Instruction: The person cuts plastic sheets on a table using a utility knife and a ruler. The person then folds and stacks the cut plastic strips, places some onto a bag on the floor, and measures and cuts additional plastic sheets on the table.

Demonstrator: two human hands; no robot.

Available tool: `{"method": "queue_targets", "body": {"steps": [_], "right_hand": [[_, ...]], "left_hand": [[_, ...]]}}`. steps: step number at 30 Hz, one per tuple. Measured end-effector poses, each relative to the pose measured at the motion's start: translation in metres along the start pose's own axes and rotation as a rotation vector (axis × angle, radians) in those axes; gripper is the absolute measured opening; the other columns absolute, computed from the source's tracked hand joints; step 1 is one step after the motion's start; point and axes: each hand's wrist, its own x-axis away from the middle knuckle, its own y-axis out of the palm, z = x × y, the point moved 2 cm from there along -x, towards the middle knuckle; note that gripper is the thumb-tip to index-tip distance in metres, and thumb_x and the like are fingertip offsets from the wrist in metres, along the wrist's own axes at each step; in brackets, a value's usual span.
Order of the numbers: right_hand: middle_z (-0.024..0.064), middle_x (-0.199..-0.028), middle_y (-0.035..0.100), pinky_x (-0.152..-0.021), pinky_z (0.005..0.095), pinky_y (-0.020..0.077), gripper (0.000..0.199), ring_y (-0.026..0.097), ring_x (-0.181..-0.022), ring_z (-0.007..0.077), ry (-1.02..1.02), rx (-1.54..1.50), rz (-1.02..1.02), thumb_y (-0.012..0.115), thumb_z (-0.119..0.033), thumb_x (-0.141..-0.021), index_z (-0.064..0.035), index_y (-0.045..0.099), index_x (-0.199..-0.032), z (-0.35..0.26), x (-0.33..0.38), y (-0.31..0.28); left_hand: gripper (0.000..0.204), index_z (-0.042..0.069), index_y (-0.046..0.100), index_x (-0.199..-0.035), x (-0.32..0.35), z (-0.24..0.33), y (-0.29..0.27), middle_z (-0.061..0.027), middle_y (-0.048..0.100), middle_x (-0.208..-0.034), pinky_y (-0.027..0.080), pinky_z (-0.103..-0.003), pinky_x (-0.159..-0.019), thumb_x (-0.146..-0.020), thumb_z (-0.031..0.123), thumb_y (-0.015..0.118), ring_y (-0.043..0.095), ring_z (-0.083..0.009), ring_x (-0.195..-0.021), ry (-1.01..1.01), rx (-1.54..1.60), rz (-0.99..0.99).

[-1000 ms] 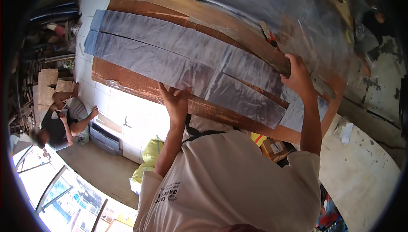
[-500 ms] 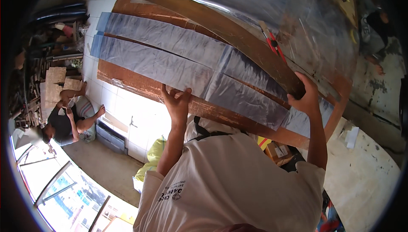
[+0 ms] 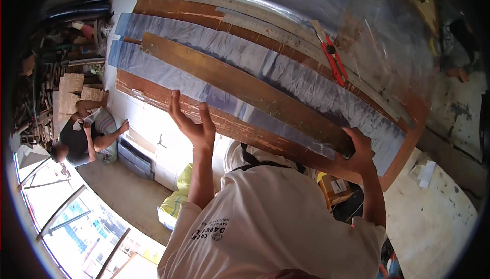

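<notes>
My right hand [image 3: 360, 150] grips the right end of a long, flat brown strip [image 3: 240, 87], perhaps wood. The strip lies slantwise over two long strips of bluish clear plastic sheet, covering part of the near strip [image 3: 153, 67] and leaving most of the far strip [image 3: 204, 36] bare. Just off the near edge of the brown work board [image 3: 148, 91], my left hand [image 3: 195, 126] holds nothing, its fingers apart. Beyond the plastic lies a red cutter knife [image 3: 334, 60]. Long metal rulers [image 3: 275, 28] rest behind the far strip.
A larger sheet of clear plastic [image 3: 377, 29] spreads over the far right of the table. At left, a person [image 3: 81, 136] sits on the floor by stacked wood scraps [image 3: 71, 92]. Yellow-green sacks [image 3: 178, 192] and a cardboard box [image 3: 337, 189] stand below the table edge.
The brown strip has come toward me, off the rulers and onto the plastic strips, with my right hand on its end. My left hand has left the plastic's edge and moved left.
</notes>
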Motion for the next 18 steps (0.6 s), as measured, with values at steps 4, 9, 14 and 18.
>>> {"method": "queue_targets", "body": {"steps": [4, 9, 14, 18], "right_hand": [[0.0152, -0.095, 0.063, -0.068, 0.0422, 0.0542, 0.065, 0.066, -0.081, 0.036, 0.009, 0.042, -0.06, 0.076, -0.01, -0.056, -0.0071, 0.057, -0.118, 0.016, 0.006, 0.012], [0.0154, -0.095, 0.062, -0.067, 0.0427, 0.0541, 0.065, 0.066, -0.083, 0.0361, 0.073, 0.032, -0.145, 0.076, -0.012, -0.057, -0.0076, 0.056, -0.118, 0.023, -0.002, 0.023], [0.0129, -0.104, 0.058, -0.066, 0.0426, 0.0531, 0.07, 0.064, -0.087, 0.0333, 0.123, 0.227, -0.132, 0.081, -0.028, -0.063, -0.0101, 0.056, -0.126, 0.021, 0.004, 0.035], [0.0126, -0.109, 0.056, -0.075, 0.0416, 0.0515, 0.072, 0.06, -0.094, 0.0334, 0.046, 0.404, -0.049, 0.081, -0.044, -0.068, -0.0084, 0.059, -0.127, 0.023, 0.014, 0.049]], "left_hand": [[0.084, -0.006, 0.033, -0.143, -0.01, 0.026, 0.026, -0.0278, 0.032, -0.147, 0.022, -0.055, -0.114, -0.086, 0.044, 0.069, 0.027, -0.0431, -0.141, 0.147, -0.142, -0.384], [0.117, -0.009, 0.027, -0.146, 0.0, 0.018, 0.054, -0.0308, 0.02, -0.154, 0.012, -0.059, -0.115, -0.069, 0.066, 0.073, 0.016, -0.0444, -0.145, 0.07, -0.279, -0.656], [0.124, -0.009, 0.022, -0.148, 0.004, 0.016, 0.061, -0.0322, 0.016, -0.155, 0.009, -0.061, -0.114, -0.066, 0.068, 0.073, 0.012, -0.0454, -0.146, 0.04, -0.299, -0.682], [0.13, -0.007, 0.018, -0.15, 0.008, 0.012, 0.067, -0.032, 0.014, -0.156, 0.006, -0.06, -0.115, -0.063, 0.073, 0.072, 0.009, -0.0471, -0.146, 0.033, -0.308, -0.667]]}}
